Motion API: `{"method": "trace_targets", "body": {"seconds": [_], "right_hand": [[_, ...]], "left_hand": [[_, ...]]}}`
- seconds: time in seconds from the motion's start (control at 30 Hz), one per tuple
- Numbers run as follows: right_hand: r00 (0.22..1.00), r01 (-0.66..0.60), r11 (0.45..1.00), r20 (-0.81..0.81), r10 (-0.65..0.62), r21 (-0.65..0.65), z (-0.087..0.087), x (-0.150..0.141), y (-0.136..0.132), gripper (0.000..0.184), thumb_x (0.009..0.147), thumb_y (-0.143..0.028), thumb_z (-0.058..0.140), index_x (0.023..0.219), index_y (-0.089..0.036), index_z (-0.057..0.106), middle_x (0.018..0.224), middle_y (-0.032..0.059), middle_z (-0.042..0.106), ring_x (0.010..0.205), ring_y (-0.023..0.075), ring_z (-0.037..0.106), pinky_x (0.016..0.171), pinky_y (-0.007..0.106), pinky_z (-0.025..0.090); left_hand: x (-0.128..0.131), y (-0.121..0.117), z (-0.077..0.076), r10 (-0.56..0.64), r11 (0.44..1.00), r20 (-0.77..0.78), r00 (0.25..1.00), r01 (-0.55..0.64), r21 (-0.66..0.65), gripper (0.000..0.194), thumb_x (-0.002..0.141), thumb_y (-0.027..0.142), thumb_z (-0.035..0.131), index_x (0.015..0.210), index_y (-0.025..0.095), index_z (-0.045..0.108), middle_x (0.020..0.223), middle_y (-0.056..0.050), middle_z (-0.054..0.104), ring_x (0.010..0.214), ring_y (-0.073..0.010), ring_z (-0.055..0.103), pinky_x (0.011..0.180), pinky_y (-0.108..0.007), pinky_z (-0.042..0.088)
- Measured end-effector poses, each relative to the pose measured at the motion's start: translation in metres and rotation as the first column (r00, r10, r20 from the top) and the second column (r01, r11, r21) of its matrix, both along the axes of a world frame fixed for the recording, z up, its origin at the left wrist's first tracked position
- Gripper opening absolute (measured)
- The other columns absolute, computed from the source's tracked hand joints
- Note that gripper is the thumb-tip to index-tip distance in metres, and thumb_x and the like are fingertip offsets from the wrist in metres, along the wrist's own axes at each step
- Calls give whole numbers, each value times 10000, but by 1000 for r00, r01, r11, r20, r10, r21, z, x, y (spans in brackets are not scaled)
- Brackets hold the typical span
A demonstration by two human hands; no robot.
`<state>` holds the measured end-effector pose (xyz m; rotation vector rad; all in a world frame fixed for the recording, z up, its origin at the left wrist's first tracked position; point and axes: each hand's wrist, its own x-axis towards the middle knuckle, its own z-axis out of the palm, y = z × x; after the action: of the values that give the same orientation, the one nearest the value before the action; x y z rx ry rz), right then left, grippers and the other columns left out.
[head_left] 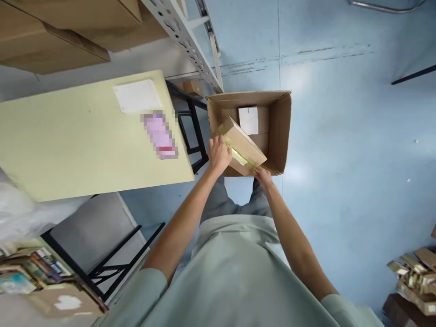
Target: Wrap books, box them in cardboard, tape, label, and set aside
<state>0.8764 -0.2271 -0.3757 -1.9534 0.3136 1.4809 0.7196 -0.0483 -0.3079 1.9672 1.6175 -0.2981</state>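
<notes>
Through my feed I have the cardboard package (250, 144) tilted at the mouth of the open carton (281, 131), toward its near-left side; I can't tell how much it leans on the walls. My left hand (220, 155) has its fingers curled together over the package's end, by the carton's left rim. My right hand (264, 175) pinches the corner at the near rim. Shiny tape (239, 156) runs along the package. A white item (249, 120) lies inside the carton, beyond the package. The pale yellow table (78, 141) stands left of the carton.
</notes>
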Motion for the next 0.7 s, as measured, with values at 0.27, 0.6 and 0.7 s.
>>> {"method": "trace_targets", "body": {"seconds": [0.27, 0.6, 0.7], "right_hand": [[895, 231, 952, -340, -289, -201, -134, -65, 37, 137, 1036, -235, 650, 910, -223, 701, 800, 34, 735, 762, 164, 747, 723, 255, 653], [720, 403, 906, -565, -403, -133, -355, -141, 151, 107, 1086, -194, 567, 1032, -249, 641, 932, 2, 740, 874, 130, 770, 860, 229, 681], [783, 288, 956, -563, -263, -45, -396, -136, 165, 117, 1125, -263, 579, 1035, -226, 645, 890, -8, 725, 945, 138, 774, 970, 258, 670]], "left_hand": [[48, 56, -160, -120, 983, -104, 987, 104, -152, 584, 998, 139, 546, 1577, 54, 549, 1559, -270, 631, 1497, -421, 514, 1254, -582, 453], [20, 136, -359, -132, 965, -151, 980, 93, -243, 714, 1088, 296, 529, 1765, 142, 363, 1822, -204, 393, 1668, -397, 356, 1339, -571, 387], [12, 128, -392, -81, 980, -51, 995, 70, -189, 689, 1108, 379, 568, 1741, 160, 404, 1801, -208, 421, 1641, -428, 394, 1335, -615, 395]]}}
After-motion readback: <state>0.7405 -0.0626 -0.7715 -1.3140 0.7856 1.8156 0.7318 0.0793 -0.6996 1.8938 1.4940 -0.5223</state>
